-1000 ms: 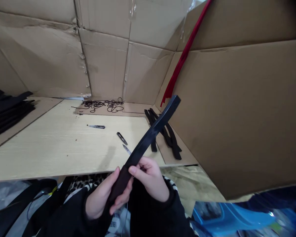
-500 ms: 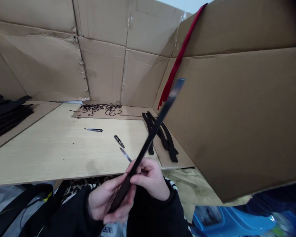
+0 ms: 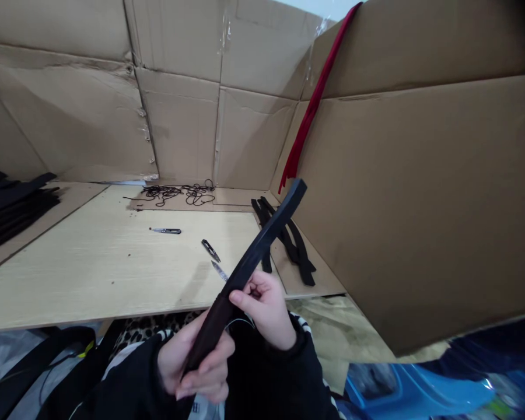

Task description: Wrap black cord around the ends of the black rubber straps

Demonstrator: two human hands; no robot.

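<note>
A long, flat black strip (image 3: 262,240) slants up from my hands toward the back right, and its lower part looks dark brown. My left hand (image 3: 214,370) is closed around that lower part, fingers wrapped over it. Higher up, my right hand (image 3: 269,312) pinches the strip's edge between thumb and fingers. A thin pale line curves between the two hands; I cannot tell what it is. Just beyond my hands, a pointed metal blade (image 3: 219,270) lies partly hidden behind the strip. Thread snips (image 3: 210,250) rest near it, and a second pair of snips (image 3: 166,231) lies farther left.
Black strips (image 3: 300,251) lie at the right of the table (image 3: 91,262), and a dark stack (image 3: 17,204) sits at far left. Tangled dark cord (image 3: 179,192) is at the back. Cardboard walls (image 3: 411,192) enclose the table; red strips (image 3: 308,116) hang in the corner.
The black strip has turned from nearly edge-on to show its broad face, and its upper end has dropped and moved left. Both hands still hold it, in nearly the same place.
</note>
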